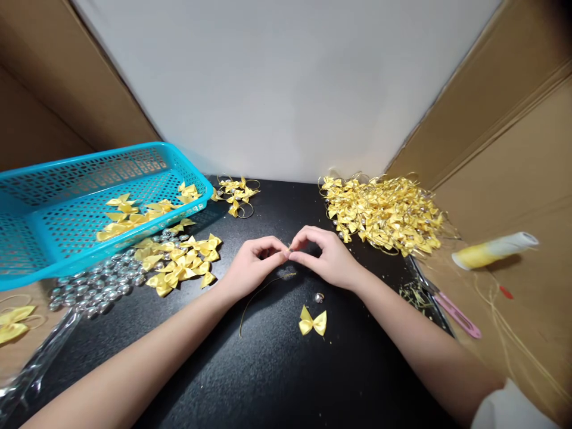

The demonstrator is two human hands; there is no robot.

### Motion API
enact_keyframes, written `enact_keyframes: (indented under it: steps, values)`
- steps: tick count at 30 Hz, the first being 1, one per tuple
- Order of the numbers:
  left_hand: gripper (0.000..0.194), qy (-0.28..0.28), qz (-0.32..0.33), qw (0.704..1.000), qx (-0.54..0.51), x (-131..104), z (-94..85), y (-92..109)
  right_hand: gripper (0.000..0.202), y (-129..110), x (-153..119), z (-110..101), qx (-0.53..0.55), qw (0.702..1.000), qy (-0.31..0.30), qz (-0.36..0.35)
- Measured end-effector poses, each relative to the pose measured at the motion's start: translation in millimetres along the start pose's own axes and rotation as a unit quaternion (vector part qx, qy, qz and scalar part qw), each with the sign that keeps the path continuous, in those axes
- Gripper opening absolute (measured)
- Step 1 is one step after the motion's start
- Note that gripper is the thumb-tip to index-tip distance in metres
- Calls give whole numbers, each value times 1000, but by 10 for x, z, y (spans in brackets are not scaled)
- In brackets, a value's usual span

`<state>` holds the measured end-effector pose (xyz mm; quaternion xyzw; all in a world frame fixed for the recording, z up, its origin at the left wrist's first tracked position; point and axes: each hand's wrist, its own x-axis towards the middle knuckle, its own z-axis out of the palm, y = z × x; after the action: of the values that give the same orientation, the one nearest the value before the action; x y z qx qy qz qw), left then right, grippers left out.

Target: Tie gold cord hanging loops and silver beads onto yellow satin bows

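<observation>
My left hand [258,262] and my right hand [325,256] meet fingertip to fingertip above the black table. Both are closed in a pinch on a thin gold cord [255,293], whose loose length trails down and left below my left hand. What the cord does between the fingertips is mostly hidden. Just below my hands, a small silver bell [319,297] lies on the black surface. Nearer to me is a single yellow ribbon bow [312,322], touched by neither hand.
To the left stands a blue plastic basket [44,271] holding yellow bows, with loose bows [183,268] and silver bells [105,286] beside it. Corded bows [384,214] are heaped at back right. Pink-handled scissors [458,314] and a yellow-white spool [494,250] lie right.
</observation>
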<state>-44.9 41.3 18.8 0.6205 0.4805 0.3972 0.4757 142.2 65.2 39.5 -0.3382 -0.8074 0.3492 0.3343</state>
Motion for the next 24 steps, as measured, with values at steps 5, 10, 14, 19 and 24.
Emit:
enact_keyframes:
  steps: [5,10,14,19,24]
  values:
    - [20,-1,3,1000,-6,-6,-4,48,11,-3,2,-7,-27,1000,-9,6]
    - [21,9,12,1000,8,-11,-1,70,13,-11,-3,2,-91,995,-30,22]
    - [19,31,-4,1000,-1,-6,5,67,12,-13,-10,5,-123,992,-38,12]
    - [16,44,-33,998,-38,-5,10,47,9,-13,-18,13,-118,993,-14,13]
    - [16,43,-23,997,-52,-4,7,31,12,-3,-37,72,-110,994,16,15]
